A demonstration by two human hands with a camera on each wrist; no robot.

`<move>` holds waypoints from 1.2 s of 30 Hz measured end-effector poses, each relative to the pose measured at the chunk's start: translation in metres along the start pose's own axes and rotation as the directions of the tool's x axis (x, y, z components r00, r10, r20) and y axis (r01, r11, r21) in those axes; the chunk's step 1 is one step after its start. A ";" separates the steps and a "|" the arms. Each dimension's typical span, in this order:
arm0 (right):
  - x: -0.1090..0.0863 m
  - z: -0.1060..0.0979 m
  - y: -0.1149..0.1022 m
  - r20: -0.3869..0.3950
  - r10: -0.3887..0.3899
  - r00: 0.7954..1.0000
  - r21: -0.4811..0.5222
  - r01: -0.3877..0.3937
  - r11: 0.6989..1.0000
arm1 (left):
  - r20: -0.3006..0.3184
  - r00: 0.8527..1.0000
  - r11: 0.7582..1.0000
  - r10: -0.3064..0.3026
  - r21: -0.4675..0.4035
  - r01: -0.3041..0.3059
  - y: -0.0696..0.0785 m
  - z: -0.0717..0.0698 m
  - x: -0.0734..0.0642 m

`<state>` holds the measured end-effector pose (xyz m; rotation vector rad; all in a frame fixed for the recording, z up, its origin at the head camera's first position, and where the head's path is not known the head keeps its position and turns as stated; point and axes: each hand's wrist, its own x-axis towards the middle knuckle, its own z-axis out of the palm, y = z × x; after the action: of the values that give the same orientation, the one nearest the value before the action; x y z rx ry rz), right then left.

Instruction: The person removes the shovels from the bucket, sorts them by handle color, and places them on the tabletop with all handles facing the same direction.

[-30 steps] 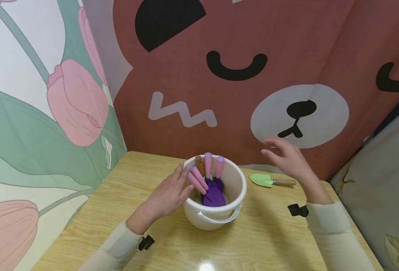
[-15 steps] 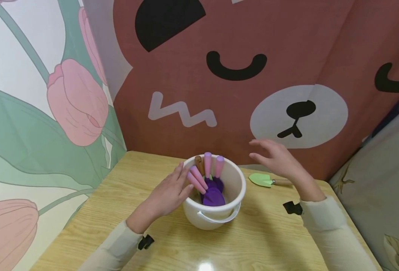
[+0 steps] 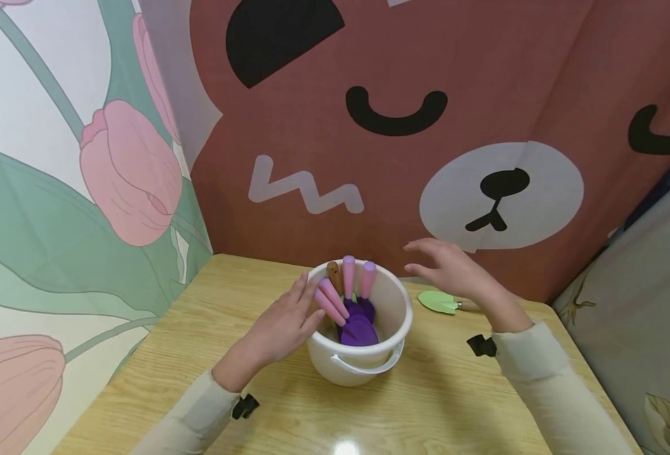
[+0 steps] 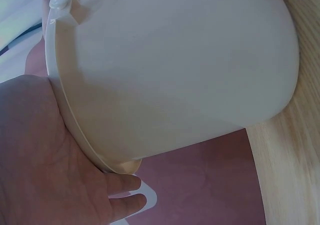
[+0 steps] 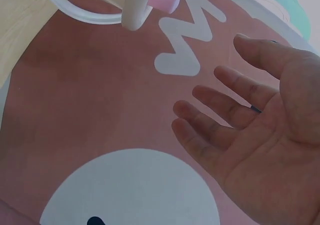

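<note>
A white bucket (image 3: 325,361) stands on the table, its handle (image 3: 369,370) hanging down in front. Inside lean several toy garden tools: pink-handled ones with purple shovel heads (image 3: 359,332) and one with a brown wooden handle (image 3: 335,277). My left hand (image 3: 275,332) rests flat along the bucket's left rim, fingers straight; the left wrist view has its palm (image 4: 50,155) against the rim. My right hand (image 3: 454,272) hovers in the air right of the bucket, holding nothing, its fingers (image 5: 205,140) spread and slightly bent. Below it lies a small green trowel (image 3: 437,302), its wooden handle partly hidden by the wrist.
The wooden table (image 3: 198,328) runs back to a printed bear curtain (image 3: 289,240). A tulip-printed curtain (image 3: 136,189) borders the left side, and a grey cloth (image 3: 642,278) hangs at the right.
My right hand has drifted left toward the bucket, covering more of the trowel's handle. The left hand, the bucket and its tools have stayed put.
</note>
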<state>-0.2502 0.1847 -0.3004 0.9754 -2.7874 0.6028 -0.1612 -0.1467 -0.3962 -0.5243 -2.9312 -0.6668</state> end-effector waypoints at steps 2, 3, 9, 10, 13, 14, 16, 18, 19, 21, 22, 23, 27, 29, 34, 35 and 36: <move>0.002 0.001 -0.001 0.014 0.001 1.000 0.004 -0.001 1.000 | -0.001 1.000 1.000 0.001 0.002 -0.001 0.000 0.000 0.000; 0.003 0.002 -0.001 0.021 0.002 1.000 0.004 -0.002 1.000 | -0.006 1.000 1.000 0.006 0.002 -0.006 0.000 0.001 0.000; 0.010 0.006 -0.001 0.046 0.016 0.999 0.027 -0.017 0.999 | -0.006 1.000 1.000 0.011 0.007 -0.011 -0.001 0.001 -0.001; 0.011 0.007 -0.001 0.048 0.018 0.999 0.033 -0.019 0.999 | 0.001 1.000 1.000 0.008 0.009 -0.008 -0.002 0.001 -0.001; 0.014 0.011 0.000 0.052 0.024 0.998 0.051 -0.026 0.998 | 0.010 1.000 1.000 0.004 0.010 -0.004 -0.002 0.001 -0.001; 0.015 0.012 0.001 0.051 0.026 0.998 0.055 -0.029 0.998 | 0.013 1.000 1.000 0.002 0.015 -0.002 -0.002 0.001 -0.001; 0.017 0.014 0.001 0.052 0.030 0.998 0.064 -0.034 0.997 | 0.013 1.000 1.000 0.002 0.018 -0.003 -0.002 0.001 -0.001; 0.019 0.016 0.002 0.052 0.037 0.998 0.075 -0.041 0.996 | 0.009 1.000 1.000 0.006 0.015 -0.006 -0.002 0.001 -0.001; 0.020 0.017 0.002 0.052 0.041 0.998 0.082 -0.045 0.996 | 0.006 1.000 1.000 0.008 0.011 -0.008 -0.002 0.001 -0.001; 0.021 0.019 0.003 0.051 0.051 0.997 0.097 -0.056 0.994 | 0.003 1.000 1.000 0.009 0.005 -0.009 -0.002 0.001 -0.001; 0.022 0.021 0.003 0.050 0.056 0.997 0.106 -0.061 0.992 | 0.000 1.000 1.000 0.011 0.001 -0.011 -0.001 0.001 -0.001; 0.023 0.022 0.003 0.050 0.062 0.997 0.116 -0.067 0.991 | -0.004 1.000 1.000 0.013 -0.004 -0.013 -0.001 0.001 -0.001; 0.026 0.027 0.005 0.047 0.089 0.995 0.150 -0.095 0.984 | -0.002 1.000 1.000 0.008 -0.005 -0.008 -0.001 0.001 -0.001; 0.027 0.031 0.006 0.045 0.105 0.993 0.161 -0.111 0.981 | 0.001 1.000 1.000 0.006 -0.002 -0.006 -0.002 0.002 -0.001; 0.030 0.038 0.009 0.036 0.142 0.989 0.199 -0.146 0.969 | 0.008 1.000 1.000 0.003 0.002 -0.003 -0.002 0.002 0.000; 0.030 0.039 0.010 0.035 0.149 0.988 0.212 -0.153 0.965 | 0.004 1.000 1.000 0.006 0.003 -0.006 -0.002 0.001 0.000; 0.031 0.040 0.010 0.033 0.155 0.987 0.222 -0.158 0.962 | 0.000 1.000 1.000 0.009 0.004 -0.009 -0.002 0.001 -0.001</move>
<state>-0.2802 0.1575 -0.3325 0.8014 -2.8762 0.9530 -0.1611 -0.1479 -0.3982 -0.5373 -2.9272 -0.6600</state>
